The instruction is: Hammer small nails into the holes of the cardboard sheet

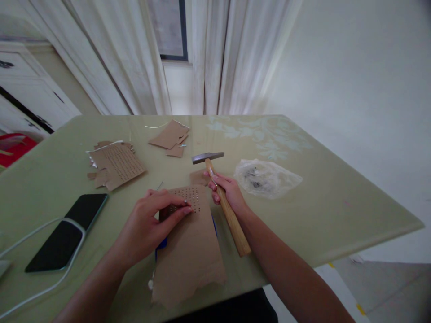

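My left hand (155, 215) is closed in a pinch over a piece of brown cardboard (191, 255). A small nail (186, 202) shows its head between thumb and forefinger, at rows of small holes near the cardboard's far end. In my right hand (229, 190) is a hammer (232, 220), gripped by its wooden handle near the steel head. That head is raised beyond the cardboard's far right corner, apart from the nail. Something blue (162, 243) peeks out from under the cardboard on both sides.
Right of the hammer lies a clear plastic bag (279, 179) with small dark pieces inside. Hole-punched cardboard (117, 166) and torn cardboard scraps (170, 134) lie farther back. A phone (67, 233) with a white cable (57, 282) across it rests at left.
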The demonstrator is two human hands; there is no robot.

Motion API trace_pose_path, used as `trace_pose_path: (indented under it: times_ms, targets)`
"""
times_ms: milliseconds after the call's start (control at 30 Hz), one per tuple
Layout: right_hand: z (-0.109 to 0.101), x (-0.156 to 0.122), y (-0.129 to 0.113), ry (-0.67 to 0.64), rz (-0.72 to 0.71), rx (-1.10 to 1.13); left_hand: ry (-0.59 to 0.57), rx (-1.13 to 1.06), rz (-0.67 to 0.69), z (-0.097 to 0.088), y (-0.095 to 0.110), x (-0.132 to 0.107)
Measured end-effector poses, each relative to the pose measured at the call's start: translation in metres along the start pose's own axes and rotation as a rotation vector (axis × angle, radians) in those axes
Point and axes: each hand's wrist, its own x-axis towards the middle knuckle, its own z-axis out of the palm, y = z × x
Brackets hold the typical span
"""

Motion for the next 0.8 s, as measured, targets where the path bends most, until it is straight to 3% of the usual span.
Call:
trace_pose_path:
  times_ms: [800]
  targets:
    - [-0.001, -0.0007, -0.0006, -0.006, 0.003, 0.008, -0.005, -0.018, 0.021, 0.0013, 0.0013, -0.0001]
